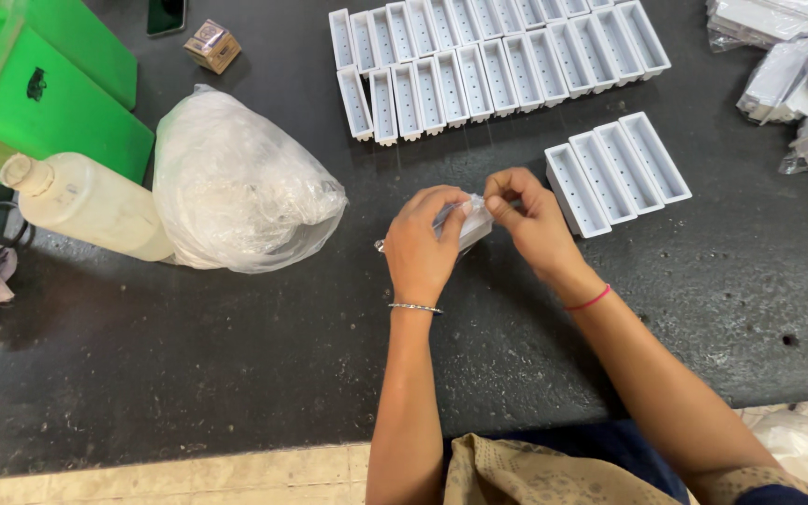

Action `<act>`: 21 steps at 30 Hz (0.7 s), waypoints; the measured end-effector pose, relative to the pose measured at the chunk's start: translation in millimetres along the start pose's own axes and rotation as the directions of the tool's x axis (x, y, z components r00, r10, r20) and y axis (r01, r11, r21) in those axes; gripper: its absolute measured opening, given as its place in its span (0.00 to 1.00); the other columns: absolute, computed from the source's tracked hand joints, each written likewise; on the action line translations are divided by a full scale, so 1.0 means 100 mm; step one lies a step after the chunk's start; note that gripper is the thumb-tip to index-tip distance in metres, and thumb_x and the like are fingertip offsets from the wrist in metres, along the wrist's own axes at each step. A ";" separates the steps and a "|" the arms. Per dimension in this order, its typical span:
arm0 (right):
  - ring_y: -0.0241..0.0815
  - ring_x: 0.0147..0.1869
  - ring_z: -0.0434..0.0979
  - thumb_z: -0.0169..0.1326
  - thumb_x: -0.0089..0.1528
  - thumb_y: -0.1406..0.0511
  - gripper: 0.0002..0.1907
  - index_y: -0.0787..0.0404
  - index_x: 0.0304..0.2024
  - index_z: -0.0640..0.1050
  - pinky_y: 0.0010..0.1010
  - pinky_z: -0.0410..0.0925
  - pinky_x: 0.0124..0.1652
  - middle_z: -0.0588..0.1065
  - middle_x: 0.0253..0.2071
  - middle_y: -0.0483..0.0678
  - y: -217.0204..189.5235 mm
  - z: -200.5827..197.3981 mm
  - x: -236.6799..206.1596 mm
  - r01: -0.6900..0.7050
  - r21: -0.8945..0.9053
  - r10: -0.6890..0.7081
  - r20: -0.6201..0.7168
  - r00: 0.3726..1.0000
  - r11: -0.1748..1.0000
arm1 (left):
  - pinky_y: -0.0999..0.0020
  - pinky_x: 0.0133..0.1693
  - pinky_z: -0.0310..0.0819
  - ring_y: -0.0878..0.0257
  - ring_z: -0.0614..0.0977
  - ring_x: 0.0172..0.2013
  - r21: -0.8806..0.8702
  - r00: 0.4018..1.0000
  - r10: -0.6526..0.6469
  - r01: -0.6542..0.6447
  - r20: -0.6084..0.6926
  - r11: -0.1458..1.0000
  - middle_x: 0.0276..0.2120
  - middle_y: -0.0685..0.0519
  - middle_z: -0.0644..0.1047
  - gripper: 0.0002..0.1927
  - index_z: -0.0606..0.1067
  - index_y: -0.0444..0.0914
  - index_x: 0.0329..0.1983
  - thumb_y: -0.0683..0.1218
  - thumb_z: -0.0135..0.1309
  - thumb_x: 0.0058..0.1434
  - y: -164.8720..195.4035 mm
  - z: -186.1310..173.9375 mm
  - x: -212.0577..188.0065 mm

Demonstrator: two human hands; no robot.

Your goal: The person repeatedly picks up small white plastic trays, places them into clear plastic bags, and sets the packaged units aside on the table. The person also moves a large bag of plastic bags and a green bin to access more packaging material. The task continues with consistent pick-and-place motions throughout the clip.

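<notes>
Bare forearms, no sleeves showing. Left hand (421,248) has a thin silver bangle (415,307) at the wrist. Right hand (533,222) wears a red thread (588,300).

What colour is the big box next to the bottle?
Bright green. The box sits at the table's top left corner, beside the bottle, seen in the head view.

A small white plastic part in a clear wrapper (471,223) sits pinched between both hands, tilted, just above the dark surface (236,355). The wrapper looks crinkled, and much of the part is hidden behind the fingers (451,210).
</notes>
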State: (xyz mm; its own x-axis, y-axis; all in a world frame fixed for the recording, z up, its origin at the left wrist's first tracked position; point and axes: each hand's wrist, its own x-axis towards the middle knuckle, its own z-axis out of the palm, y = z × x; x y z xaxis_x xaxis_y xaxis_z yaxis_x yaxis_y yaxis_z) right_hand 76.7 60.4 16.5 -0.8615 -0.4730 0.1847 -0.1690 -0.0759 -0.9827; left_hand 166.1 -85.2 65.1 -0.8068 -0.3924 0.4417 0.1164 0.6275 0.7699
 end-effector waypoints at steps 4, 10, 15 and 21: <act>0.28 0.46 0.67 0.52 0.70 0.69 0.04 0.56 0.46 0.75 0.22 0.62 0.48 0.71 0.42 0.36 0.16 -0.02 0.03 -0.196 0.453 0.140 0.153 0.978 0.870 | 0.64 0.44 0.77 0.55 0.85 0.42 -0.044 0.999 -0.037 0.037 0.005 0.998 0.42 0.55 0.83 0.06 0.80 0.41 0.39 0.46 0.60 0.60 -0.04 -0.05 -0.01; 0.29 0.45 0.67 0.52 0.71 0.67 0.03 0.55 0.47 0.76 0.24 0.63 0.47 0.70 0.41 0.37 0.08 -0.15 0.06 -0.206 0.570 0.153 0.141 0.978 0.795 | 0.67 0.46 0.78 0.58 0.85 0.41 -0.167 0.997 -0.064 0.057 -0.035 0.984 0.40 0.51 0.83 0.07 0.80 0.38 0.41 0.43 0.61 0.61 -0.19 -0.07 0.04; 0.28 0.46 0.72 0.56 0.68 0.65 0.07 0.58 0.48 0.78 0.22 0.67 0.48 0.74 0.43 0.38 -0.07 -0.04 0.02 0.003 0.042 -0.003 0.002 1.000 0.999 | 0.71 0.47 0.77 0.65 0.85 0.39 -0.300 0.988 -0.154 0.144 -0.012 0.943 0.38 0.52 0.84 0.06 0.79 0.36 0.41 0.40 0.61 0.61 -0.26 -0.10 0.06; 0.33 0.44 0.74 0.60 0.65 0.66 0.08 0.61 0.46 0.83 0.25 0.68 0.44 0.75 0.44 0.43 -0.30 0.07 -0.06 0.141 -0.260 -0.150 -0.015 0.988 0.955 | 0.72 0.48 0.77 0.68 0.84 0.40 -0.323 0.983 -0.183 0.180 0.019 0.929 0.38 0.53 0.85 0.06 0.79 0.36 0.41 0.40 0.60 0.62 -0.25 -0.08 0.06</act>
State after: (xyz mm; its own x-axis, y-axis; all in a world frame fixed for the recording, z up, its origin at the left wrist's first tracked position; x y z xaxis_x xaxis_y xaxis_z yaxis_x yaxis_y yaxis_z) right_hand 90.7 59.3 45.1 -0.8335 -0.4426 0.3307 -0.4079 0.0892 -0.9087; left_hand 162.9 -108.6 52.0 -0.8254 -0.4878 0.2841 0.1504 0.2951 0.9436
